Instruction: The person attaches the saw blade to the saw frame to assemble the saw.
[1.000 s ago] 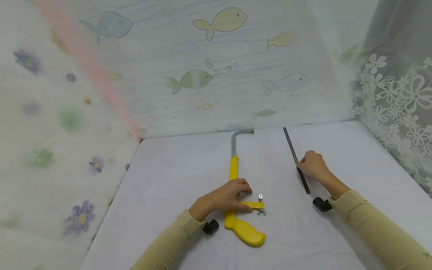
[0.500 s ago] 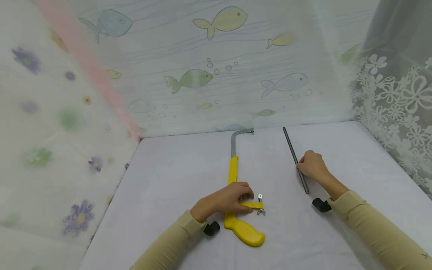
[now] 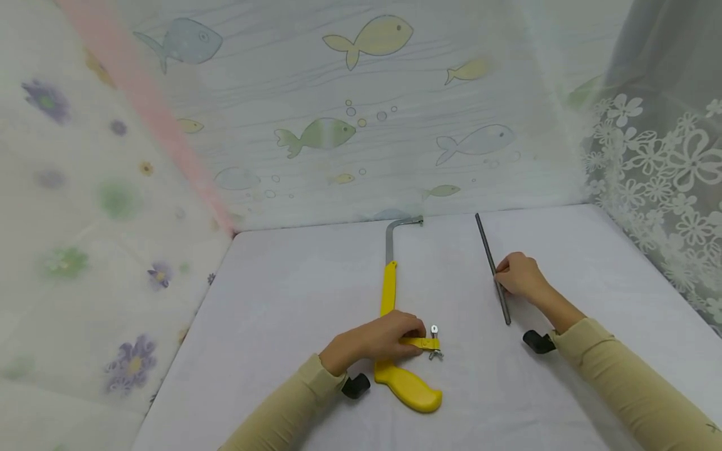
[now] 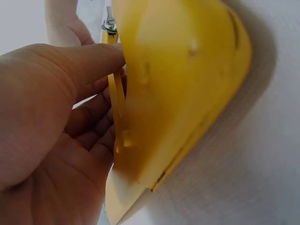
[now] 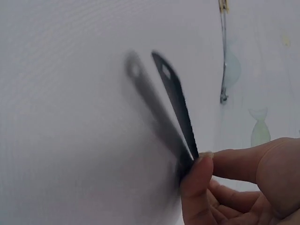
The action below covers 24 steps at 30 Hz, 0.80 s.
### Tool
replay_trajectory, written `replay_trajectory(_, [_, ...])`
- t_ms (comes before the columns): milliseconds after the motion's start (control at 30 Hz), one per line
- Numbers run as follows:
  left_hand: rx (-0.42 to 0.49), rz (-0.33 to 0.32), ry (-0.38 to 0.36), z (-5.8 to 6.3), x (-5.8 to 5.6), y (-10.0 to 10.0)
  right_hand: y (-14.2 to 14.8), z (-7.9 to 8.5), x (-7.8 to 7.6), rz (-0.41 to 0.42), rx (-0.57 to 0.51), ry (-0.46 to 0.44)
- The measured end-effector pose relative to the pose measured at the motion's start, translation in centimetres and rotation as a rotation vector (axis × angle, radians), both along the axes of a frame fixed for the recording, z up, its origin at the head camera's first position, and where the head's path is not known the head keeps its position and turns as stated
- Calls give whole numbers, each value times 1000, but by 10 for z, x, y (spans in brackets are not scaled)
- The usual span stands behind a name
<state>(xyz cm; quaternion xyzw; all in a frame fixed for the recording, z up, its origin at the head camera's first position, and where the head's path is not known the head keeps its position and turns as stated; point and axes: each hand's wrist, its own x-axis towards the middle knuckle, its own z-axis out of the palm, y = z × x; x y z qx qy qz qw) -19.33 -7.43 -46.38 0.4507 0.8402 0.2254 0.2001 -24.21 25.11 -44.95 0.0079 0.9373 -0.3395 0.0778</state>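
Note:
A hacksaw frame (image 3: 414, 389) with a yellow handle and a bent grey metal front lies on the white tabletop, its handle towards me. My left hand (image 3: 383, 338) grips it near the short yellow cross arm, which carries a metal pin and wing nut (image 3: 435, 355). In the left wrist view, the thumb and fingers lie on either side of the yellow cross arm (image 4: 117, 101). To the right, my right hand (image 3: 520, 275) pinches a dark hacksaw blade (image 3: 486, 244) near its middle. The right wrist view shows the blade's holed end (image 5: 171, 79) raised off the cloth, above its shadow.
White cloth covers the table (image 3: 293, 282). A fish-print curtain (image 3: 316, 81) hangs along its back edge, a flowered one (image 3: 113, 250) on the left and a lace one (image 3: 671, 163) on the right. Black wrist cameras (image 3: 538, 342) sit under both sleeves.
My left hand has slid slightly towards me along the frame, and its fingers have come in on the cross arm. The blade's near end has swung a little left in my right hand.

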Motion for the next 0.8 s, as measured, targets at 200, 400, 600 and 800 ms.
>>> replay_trajectory(200, [-22,7,-20,-1,3,-1,1,2,1,27,-98,-56])
replay_trajectory(400, [-27,5,-13,-4,4,-2,0,7,3,66,-208,-104])
replay_trajectory(600, [-27,1,6,-5,5,-2,-2,6,5,116,-342,-162])
replay_trajectory(800, [-20,-2,-3,-5,5,-3,-10,6,8,190,-473,-204])
